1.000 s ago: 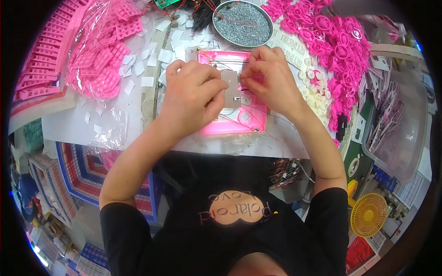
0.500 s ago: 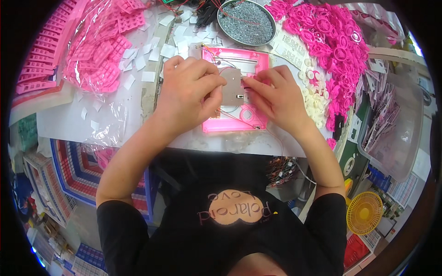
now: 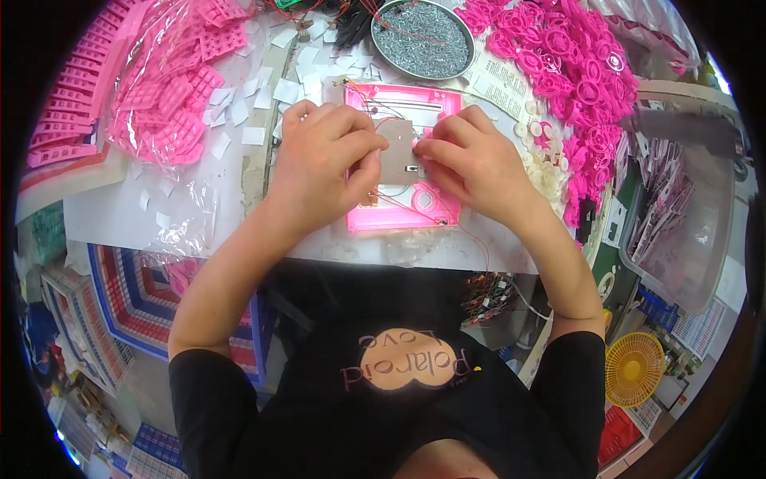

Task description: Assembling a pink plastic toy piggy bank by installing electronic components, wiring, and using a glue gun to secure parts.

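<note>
A pink plastic housing [image 3: 399,222] lies on the table in front of me, with a round ring shape near its lower right and thin wires running across it. Over its middle is a flat grey-brown circuit board [image 3: 396,156]. My left hand [image 3: 327,160] is closed on the left edge of this board, thumb and forefinger pinched together. At the opposite edge my right hand [image 3: 475,156] has its fingertips pressed together, and whatever sits between them is too small to make out. Both hands cover parts of the housing's sides.
Behind the housing stands a round metal dish [image 3: 423,40] of small screws. Pink ring parts [image 3: 566,72] and white discs [image 3: 542,152] are heaped at the right. Bagged pink keypads [image 3: 167,104] and scattered white paper pieces [image 3: 254,136] lie at the left.
The housing and board appear slightly further left in the picture. The right hand's fingers have drawn closer together at the board's right edge; the left hand keeps its pinch.
</note>
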Tool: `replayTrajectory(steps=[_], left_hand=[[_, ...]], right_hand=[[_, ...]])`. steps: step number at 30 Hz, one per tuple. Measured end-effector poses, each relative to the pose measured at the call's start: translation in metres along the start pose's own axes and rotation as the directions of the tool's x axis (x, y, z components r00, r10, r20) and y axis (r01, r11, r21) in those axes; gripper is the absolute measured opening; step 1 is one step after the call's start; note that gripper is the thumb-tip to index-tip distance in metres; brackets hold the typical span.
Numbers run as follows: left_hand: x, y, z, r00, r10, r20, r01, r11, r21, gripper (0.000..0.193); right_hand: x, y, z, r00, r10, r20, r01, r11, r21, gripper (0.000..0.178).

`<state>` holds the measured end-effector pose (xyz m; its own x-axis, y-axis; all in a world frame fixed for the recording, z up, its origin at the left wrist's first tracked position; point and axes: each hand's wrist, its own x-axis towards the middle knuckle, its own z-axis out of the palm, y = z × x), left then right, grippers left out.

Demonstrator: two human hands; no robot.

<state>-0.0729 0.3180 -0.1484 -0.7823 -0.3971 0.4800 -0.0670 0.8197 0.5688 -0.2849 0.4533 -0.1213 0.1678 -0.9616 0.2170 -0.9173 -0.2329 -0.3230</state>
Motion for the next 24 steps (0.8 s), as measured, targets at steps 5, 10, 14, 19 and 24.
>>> replayTrajectory(steps=[5,10,14,19,24], left_hand=[[0.003,0.001,0.002,1.000,-0.003,-0.020,0.002,1.000,-0.018,0.011],[0.002,0.000,0.002,1.000,-0.018,-0.013,0.018,1.000,-0.015,0.011],[0.002,0.000,-0.002,1.000,-0.012,0.001,0.012,1.000,-0.002,0.012],[0.003,0.000,-0.010,1.000,-0.015,0.002,0.015,1.000,0.016,0.015],[0.005,-0.004,-0.011,0.998,0.003,-0.063,-0.002,1.000,0.023,0.012]], right_hand=[[-0.009,0.001,-0.005,0.997,0.057,-0.046,-0.053,0.996,0.074,0.025],[-0.005,-0.002,0.000,0.997,0.066,-0.045,-0.063,0.996,0.059,0.023],[0.001,-0.005,-0.006,0.995,0.080,0.056,-0.081,0.996,0.027,0.023],[0.006,0.010,-0.017,0.979,0.106,0.174,-0.138,0.973,0.183,0.023],[0.005,0.008,-0.016,0.980,0.125,0.154,-0.152,0.972,0.177,0.022]])
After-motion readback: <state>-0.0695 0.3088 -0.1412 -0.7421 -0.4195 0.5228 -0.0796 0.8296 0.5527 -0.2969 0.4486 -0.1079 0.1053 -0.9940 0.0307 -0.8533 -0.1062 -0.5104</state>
